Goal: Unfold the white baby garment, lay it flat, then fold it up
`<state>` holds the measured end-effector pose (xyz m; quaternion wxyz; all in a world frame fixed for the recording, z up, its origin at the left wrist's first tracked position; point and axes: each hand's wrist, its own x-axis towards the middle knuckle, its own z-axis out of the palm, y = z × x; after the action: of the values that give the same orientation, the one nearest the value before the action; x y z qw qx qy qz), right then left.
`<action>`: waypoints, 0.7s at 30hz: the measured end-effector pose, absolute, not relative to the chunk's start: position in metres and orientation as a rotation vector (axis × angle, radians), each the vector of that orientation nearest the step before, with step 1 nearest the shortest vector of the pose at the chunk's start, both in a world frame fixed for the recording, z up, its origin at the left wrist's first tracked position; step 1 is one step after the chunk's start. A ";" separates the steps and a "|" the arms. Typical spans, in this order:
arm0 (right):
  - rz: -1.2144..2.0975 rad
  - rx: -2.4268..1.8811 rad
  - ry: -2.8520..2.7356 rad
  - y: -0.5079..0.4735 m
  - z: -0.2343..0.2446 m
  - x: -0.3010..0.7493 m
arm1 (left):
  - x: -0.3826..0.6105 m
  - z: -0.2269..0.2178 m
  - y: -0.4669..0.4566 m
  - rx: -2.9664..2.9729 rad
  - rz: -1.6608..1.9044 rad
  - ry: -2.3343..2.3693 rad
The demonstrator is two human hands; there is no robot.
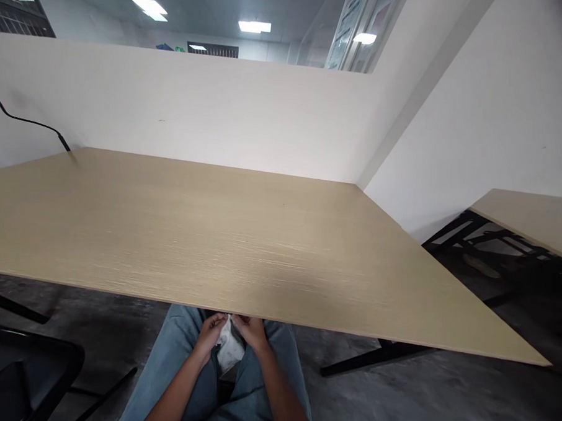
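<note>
Both of my hands are low in the view, over my lap and just below the near edge of a light wood-grain desk [217, 238]. My left hand [210, 333] and my right hand [250, 331] pinch the top of a crumpled white cloth with a faint pattern [230, 348]. The cloth hangs down between them against my blue jeans [265, 385]. The desk's edge hides the tips of my fingers a little. Nothing lies on the visible desktop.
A white partition [188, 109] rises behind the desk, with a black cable [20, 110] hanging over it at the left. A black chair [28, 383] stands at lower left. Another desk [528, 224] sits at right over a concrete floor [363, 393].
</note>
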<state>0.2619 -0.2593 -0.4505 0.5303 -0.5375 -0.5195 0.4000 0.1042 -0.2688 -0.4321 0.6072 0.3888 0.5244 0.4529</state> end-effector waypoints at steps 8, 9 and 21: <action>0.988 -1.334 -1.313 -0.262 -0.446 0.258 | 0.105 -0.430 -0.269 0.964 1.086 1.174; 0.958 -1.358 -1.339 -0.262 -0.445 0.259 | 0.105 -0.431 -0.268 0.998 1.081 1.180; 0.754 -1.478 -1.485 -0.267 -0.442 0.256 | 0.102 -0.440 -0.265 1.219 0.970 1.394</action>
<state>0.2559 -0.2673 -0.4416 0.4417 -0.5956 -0.5982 0.3040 0.1020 -0.2651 -0.4395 0.5016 0.5046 0.5769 0.4013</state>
